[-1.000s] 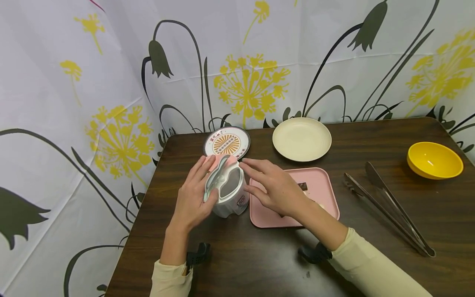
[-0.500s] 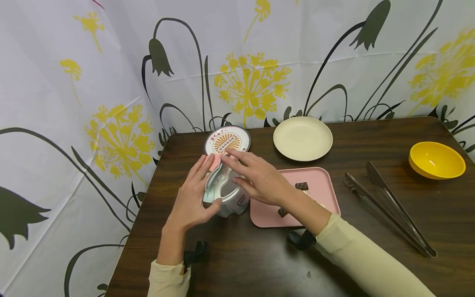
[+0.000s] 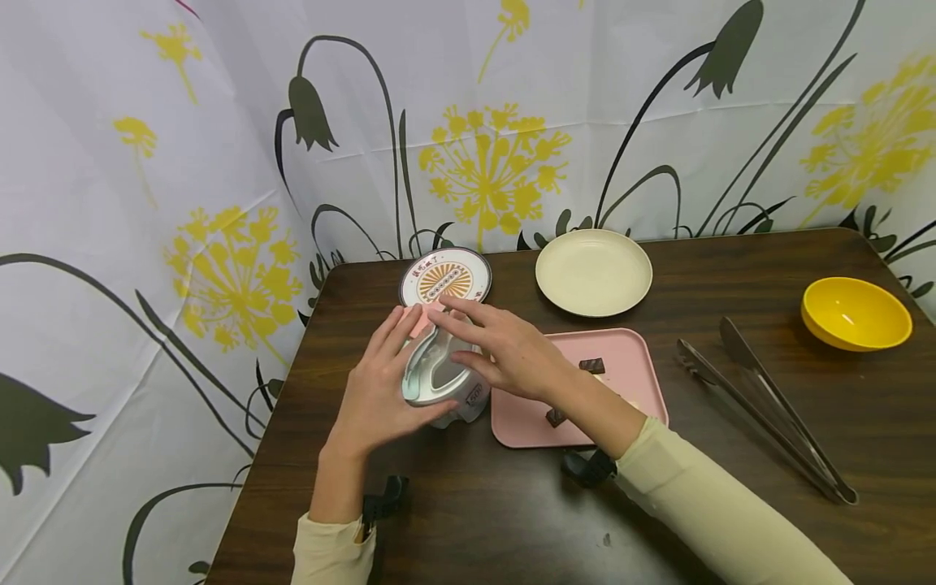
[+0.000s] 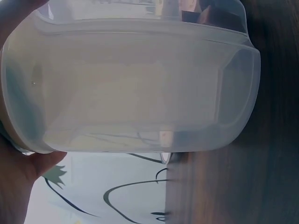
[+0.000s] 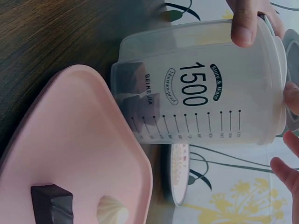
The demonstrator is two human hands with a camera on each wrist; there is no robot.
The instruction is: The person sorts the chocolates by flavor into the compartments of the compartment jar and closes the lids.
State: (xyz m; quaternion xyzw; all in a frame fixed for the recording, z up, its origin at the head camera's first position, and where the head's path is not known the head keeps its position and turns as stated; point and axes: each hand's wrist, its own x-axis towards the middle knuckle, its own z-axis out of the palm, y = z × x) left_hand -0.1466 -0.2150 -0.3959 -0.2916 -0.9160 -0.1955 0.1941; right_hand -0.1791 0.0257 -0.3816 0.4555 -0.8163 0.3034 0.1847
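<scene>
A clear plastic storage container (image 3: 471,398), marked 1500 with a scale on its side, stands left of the pink tray (image 3: 636,378). My left hand (image 3: 373,398) grips it near the top, thumb along the front below the rim and fingers at the far side. The lid's flap (image 5: 292,70) is raised. Over the lid reaches my right hand (image 3: 512,349), its fingers extended at the flap and holding nothing. Dark brown pieces (image 5: 131,78) show through the container's lower wall. On the tray are dark chocolate-like blocks (image 3: 591,366) and a cream swirled piece (image 5: 112,212).
Behind the container lies a patterned plate (image 3: 449,268). A cream plate (image 3: 594,272) sits at the back middle. Metal tongs (image 3: 786,431) lie right of the tray, and a yellow bowl (image 3: 855,317) stands at the far right. A flowered curtain (image 3: 497,65) hangs behind the table.
My right hand has moved left from the container's right rim to over the lid and flap. My left thumb has slid from the lid down to the container's front.
</scene>
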